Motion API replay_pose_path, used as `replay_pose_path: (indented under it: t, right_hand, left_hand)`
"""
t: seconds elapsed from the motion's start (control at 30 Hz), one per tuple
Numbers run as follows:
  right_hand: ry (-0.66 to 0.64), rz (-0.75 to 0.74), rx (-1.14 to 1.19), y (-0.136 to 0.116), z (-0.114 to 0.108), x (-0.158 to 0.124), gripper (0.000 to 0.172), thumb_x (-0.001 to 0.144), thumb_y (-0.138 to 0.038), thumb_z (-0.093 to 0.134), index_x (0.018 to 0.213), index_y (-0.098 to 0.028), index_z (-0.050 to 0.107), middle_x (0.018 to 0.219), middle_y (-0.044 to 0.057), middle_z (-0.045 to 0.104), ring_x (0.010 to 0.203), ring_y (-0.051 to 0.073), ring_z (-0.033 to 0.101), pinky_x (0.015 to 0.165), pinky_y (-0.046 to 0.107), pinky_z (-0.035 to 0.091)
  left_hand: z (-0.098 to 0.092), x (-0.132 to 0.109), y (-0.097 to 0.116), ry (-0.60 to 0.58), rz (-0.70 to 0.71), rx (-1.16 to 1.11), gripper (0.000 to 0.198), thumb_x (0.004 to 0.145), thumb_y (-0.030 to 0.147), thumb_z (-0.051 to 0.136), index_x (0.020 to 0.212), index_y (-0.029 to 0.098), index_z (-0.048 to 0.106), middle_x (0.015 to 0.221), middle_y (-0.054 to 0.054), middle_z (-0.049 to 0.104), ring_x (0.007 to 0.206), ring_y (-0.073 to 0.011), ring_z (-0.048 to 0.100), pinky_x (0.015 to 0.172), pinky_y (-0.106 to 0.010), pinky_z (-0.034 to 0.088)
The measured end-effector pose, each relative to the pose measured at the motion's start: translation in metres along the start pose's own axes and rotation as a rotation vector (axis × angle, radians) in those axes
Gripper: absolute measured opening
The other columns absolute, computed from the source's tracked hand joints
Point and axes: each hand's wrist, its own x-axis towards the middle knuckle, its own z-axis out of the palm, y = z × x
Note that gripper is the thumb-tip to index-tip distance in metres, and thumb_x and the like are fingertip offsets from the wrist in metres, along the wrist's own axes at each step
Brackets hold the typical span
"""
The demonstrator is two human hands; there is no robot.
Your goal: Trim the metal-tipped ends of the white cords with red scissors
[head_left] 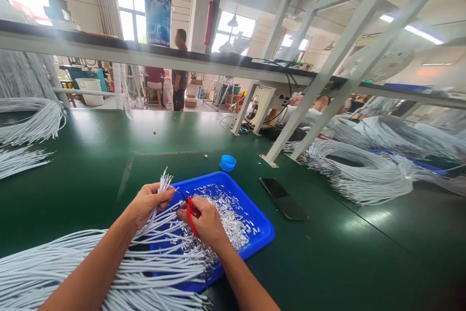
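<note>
My left hand (151,203) is closed around a small bunch of white cables (165,181), their stripped ends pointing up. One thin wire end sticks out from its fingertips towards the tool. In my right hand (207,221) is a pair of red-handled cutters (191,214), with the dark tips close to that wire end. Whether the blades touch the wire is too small to tell. Beneath both hands lies a blue tray (267,234) holding many small shiny metal pieces (233,226). A thick spread of white cables (153,267) lies across the tray's left side, under my forearms.
A black phone (284,199) lies right of the tray, and a blue cap (227,162) behind it. Coiled white cables (364,170) rest at right, more cable coils (32,119) at left. Metal shelf legs (309,107) stand on the green table (98,155). Beyond, a person (180,78) stands.
</note>
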Motion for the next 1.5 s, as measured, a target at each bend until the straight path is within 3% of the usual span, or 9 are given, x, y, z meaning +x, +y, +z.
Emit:
replay_pose_path:
  t: [0.13, 0.3, 0.63, 0.97, 1.1, 1.27, 1.37, 1.5]
  right_hand:
    - [-0.045, 0.087, -0.131, 0.003, -0.003, 0.0, 0.034, 0.078, -0.045, 0.053, 0.057, -0.018, 0.055, 0.06, -0.002, 0.054, 0.057, 0.011, 0.046, 0.054, 0.021, 0.029]
    - [-0.07, 0.138, -0.115, 0.006, -0.003, 0.0, 0.041, 0.076, -0.047, 0.053, 0.048, -0.018, 0.046, 0.051, -0.004, 0.046, 0.051, 0.01, 0.04, 0.049, 0.021, 0.024]
    - [-0.124, 0.153, -0.055, 0.006, -0.006, -0.001, 0.044, 0.075, -0.048, 0.05, 0.049, -0.018, 0.034, 0.05, -0.005, 0.034, 0.05, 0.009, 0.034, 0.048, 0.022, 0.019]
    - [-0.127, 0.176, -0.145, 0.012, -0.001, -0.003, 0.046, 0.077, -0.049, 0.048, 0.048, -0.017, 0.032, 0.048, -0.004, 0.033, 0.049, 0.009, 0.033, 0.048, 0.023, 0.017]
    - [-0.115, 0.149, -0.125, 0.013, -0.001, -0.003, 0.046, 0.076, -0.049, 0.05, 0.048, -0.018, 0.032, 0.049, -0.005, 0.033, 0.049, 0.009, 0.032, 0.047, 0.022, 0.018]
    - [-0.087, -0.01, -0.1, 0.014, 0.003, -0.003, 0.048, 0.077, -0.05, 0.05, 0.046, -0.018, 0.032, 0.051, -0.004, 0.036, 0.049, 0.009, 0.035, 0.048, 0.021, 0.023]
    - [-0.112, -0.067, -0.107, 0.015, 0.002, -0.001, 0.045, 0.078, -0.051, 0.049, 0.048, -0.018, 0.045, 0.054, -0.002, 0.047, 0.053, 0.011, 0.044, 0.05, 0.021, 0.03]
    - [-0.088, -0.028, -0.132, 0.02, -0.008, 0.004, 0.043, 0.074, -0.056, 0.051, 0.057, -0.018, 0.06, 0.064, 0.003, 0.062, 0.062, 0.016, 0.056, 0.057, 0.023, 0.04]
  left_hand:
    - [0.0, -0.001, 0.003, -0.008, -0.002, -0.018, 0.026, 0.064, 0.031, 0.075, 0.063, 0.01, 0.059, 0.047, 0.005, 0.046, 0.041, -0.002, 0.032, 0.04, -0.016, 0.019]
    - [-0.001, 0.001, 0.001, -0.021, 0.032, 0.043, 0.027, 0.063, 0.032, 0.074, 0.066, 0.009, 0.06, 0.051, 0.004, 0.048, 0.042, -0.0027, 0.034, 0.041, -0.017, 0.019]
    - [-0.002, 0.002, -0.005, -0.018, 0.064, 0.148, 0.031, 0.066, 0.037, 0.071, 0.065, 0.01, 0.056, 0.048, 0.005, 0.044, 0.042, -0.0035, 0.032, 0.041, -0.018, 0.02]
    - [-0.003, 0.001, -0.005, 0.06, 0.184, 0.454, 0.025, 0.064, 0.034, 0.071, 0.073, 0.012, 0.065, 0.049, 0.005, 0.051, 0.047, -0.0079, 0.043, 0.047, -0.02, 0.032]
    - [-0.002, -0.002, -0.003, -0.093, 0.108, 0.254, 0.024, 0.068, 0.034, 0.069, 0.065, 0.011, 0.062, 0.049, 0.002, 0.055, 0.043, -0.0074, 0.046, 0.045, -0.019, 0.033]
    - [-0.003, -0.006, -0.004, -0.255, -0.103, -0.03, 0.021, 0.066, 0.028, 0.072, 0.065, 0.01, 0.062, 0.05, -0.002, 0.058, 0.038, -0.0071, 0.048, 0.039, -0.018, 0.032]
    - [-0.004, -0.004, -0.007, -0.257, -0.187, -0.122, 0.02, 0.061, 0.024, 0.073, 0.064, 0.007, 0.063, 0.045, -0.003, 0.057, 0.034, -0.0068, 0.046, 0.035, -0.018, 0.03]
    - [-0.005, 0.004, -0.01, -0.132, -0.156, -0.167, 0.017, 0.059, 0.022, 0.072, 0.063, 0.007, 0.064, 0.044, 0.0, 0.055, 0.035, -0.0044, 0.044, 0.036, -0.016, 0.029]
